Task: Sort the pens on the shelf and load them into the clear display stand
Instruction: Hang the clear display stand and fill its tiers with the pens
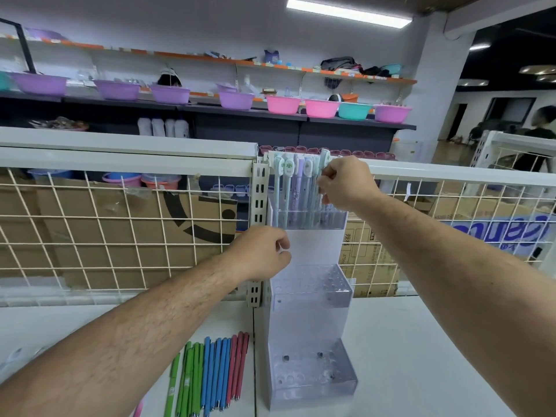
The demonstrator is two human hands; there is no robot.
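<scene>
A clear three-tier display stand (311,308) stands upright on the white shelf against the wire grid. Its top tier holds several pastel pens (293,182) with flat caps, standing upright. My right hand (346,183) pinches one of these pens at the right side of the top tier. My left hand (260,254) grips the stand's left edge just below the top tier. The middle and bottom tiers show only holes. On the shelf to the stand's left lie several green pens (188,383), blue pens (216,374) and red pens (239,365), side by side.
A white wire grid (120,230) backs the shelf, with cardboard boxes behind it. A slotted metal upright (258,191) stands just left of the stand. Beyond, shelves carry coloured plastic basins (282,104). A person (538,136) is at the far right.
</scene>
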